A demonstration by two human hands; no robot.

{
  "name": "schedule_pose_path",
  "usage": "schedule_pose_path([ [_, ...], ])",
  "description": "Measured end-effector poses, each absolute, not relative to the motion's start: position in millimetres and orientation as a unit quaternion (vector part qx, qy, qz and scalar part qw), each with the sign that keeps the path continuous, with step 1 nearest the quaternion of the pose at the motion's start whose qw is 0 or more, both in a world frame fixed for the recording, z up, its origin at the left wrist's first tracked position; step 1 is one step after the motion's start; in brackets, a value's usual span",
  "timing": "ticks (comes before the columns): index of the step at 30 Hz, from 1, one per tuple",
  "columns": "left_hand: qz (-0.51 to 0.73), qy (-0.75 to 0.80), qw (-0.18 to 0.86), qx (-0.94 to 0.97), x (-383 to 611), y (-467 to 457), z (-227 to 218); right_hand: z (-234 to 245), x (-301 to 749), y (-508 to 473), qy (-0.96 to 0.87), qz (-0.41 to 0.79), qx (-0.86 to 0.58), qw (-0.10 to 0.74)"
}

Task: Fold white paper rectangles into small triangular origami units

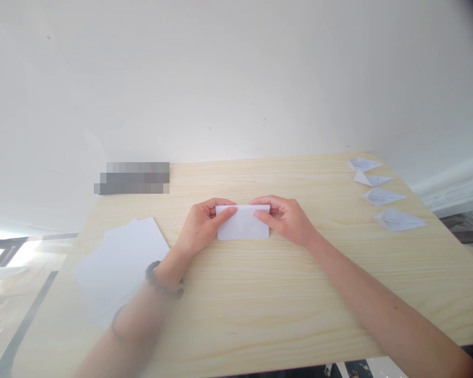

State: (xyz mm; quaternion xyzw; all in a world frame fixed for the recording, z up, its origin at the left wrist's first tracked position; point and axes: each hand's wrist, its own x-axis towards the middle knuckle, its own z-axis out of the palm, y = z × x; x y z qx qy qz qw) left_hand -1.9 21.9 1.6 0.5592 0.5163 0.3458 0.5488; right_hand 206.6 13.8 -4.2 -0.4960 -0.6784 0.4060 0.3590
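Note:
A sheet of white paper (243, 224), folded into a small rectangle, is held between my two hands over the middle of the table. My left hand (207, 223) pinches its upper left corner, thumb in front and fingers behind the top edge. At the upper right corner my right hand (286, 218) grips it the same way. The paper's long folded edge faces away from me. A dark beaded bracelet (161, 283) circles my left wrist.
Loose white sheets (126, 257) lie fanned out on the left, partly under my left forearm. Several folded paper shapes (400, 219) line the right side of the wooden table (260, 310). A pixelated grey object (134, 178) sits at the back left, near the white wall (228, 79).

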Motion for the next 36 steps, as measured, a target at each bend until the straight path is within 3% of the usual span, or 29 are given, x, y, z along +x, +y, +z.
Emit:
schedule_pose_path([
  [28,0.341,0.561,0.538,0.528,4,16,7,-1,204,14,-0.661,0.449,-0.469,0.375],
  [36,0.295,0.545,0.508,0.598,8,10,11,10,197,10,-0.657,0.491,-0.476,0.318],
])
